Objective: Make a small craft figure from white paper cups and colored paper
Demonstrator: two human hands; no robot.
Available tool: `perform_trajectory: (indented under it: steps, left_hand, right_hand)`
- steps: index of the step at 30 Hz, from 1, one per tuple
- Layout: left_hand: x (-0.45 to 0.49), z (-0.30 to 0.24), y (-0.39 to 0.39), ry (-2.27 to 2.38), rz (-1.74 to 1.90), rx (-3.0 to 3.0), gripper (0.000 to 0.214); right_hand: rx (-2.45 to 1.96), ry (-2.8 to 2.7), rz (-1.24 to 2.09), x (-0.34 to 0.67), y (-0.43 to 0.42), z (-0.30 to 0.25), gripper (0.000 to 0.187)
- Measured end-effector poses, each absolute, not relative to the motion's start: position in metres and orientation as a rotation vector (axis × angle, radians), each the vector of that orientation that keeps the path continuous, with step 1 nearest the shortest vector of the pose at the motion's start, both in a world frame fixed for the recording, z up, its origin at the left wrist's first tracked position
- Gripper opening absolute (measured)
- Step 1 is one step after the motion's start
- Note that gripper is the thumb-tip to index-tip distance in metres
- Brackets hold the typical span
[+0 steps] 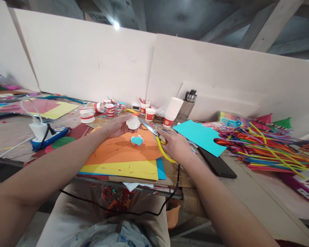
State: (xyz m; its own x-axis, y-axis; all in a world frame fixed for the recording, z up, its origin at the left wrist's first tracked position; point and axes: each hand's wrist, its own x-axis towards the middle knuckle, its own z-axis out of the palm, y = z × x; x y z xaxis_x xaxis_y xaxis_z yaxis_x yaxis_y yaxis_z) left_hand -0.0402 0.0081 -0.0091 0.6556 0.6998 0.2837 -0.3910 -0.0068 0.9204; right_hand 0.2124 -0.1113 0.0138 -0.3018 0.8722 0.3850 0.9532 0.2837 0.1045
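Note:
Pinched in my left hand (119, 125) is a white paper cup piece (133, 122), flared like a small cone, with an orange bit (135, 114) at its top. My right hand (175, 144) is closed round the yellow handles of a pair of scissors (151, 129). Their metal blades point up and left, close beside the white piece; whether they touch it I cannot tell. Below both hands, a short cut cup base with a blue inside (137, 140) lies on an orange sheet (123, 154). Yellow paper (123, 169) and blue paper show beneath that sheet.
Behind my hands are cut red-and-white cups (87, 115), a cup stack (173, 111) and a bottle (187, 104). To the right lie turquoise paper (201, 135), a black phone (218, 164) and pipe cleaners (267, 147). A power strip (50, 137) is left; a black cable (134, 212) crosses my lap.

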Motion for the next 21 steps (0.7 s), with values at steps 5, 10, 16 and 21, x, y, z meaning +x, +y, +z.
perform_trajectory:
  steps: [5,10,16,21]
  left_hand:
    - [-0.0407,-0.0083,0.0068,0.296,0.873,1.330,0.038]
    - [-0.0414,-0.0072,0.0063,0.312,0.864,1.349,0.038]
    - [-0.0432,-0.0045,0.0054,0.339,0.834,1.343,0.041]
    - [-0.0443,-0.0041,0.0061,0.340,0.811,1.277,0.038]
  right_hand:
    - [-1.658,-2.308,-0.439,0.2116,-0.1122,0.0136,0.055]
    - [-1.688,-2.315,-0.428,0.2095,-0.1138,0.0153,0.057]
    - [-1.692,-2.341,-0.457,0.2071,-0.1157,0.0169,0.056]
    - [-1.644,-2.346,-0.475,0.2071,-0.1160,0.0159,0.052]
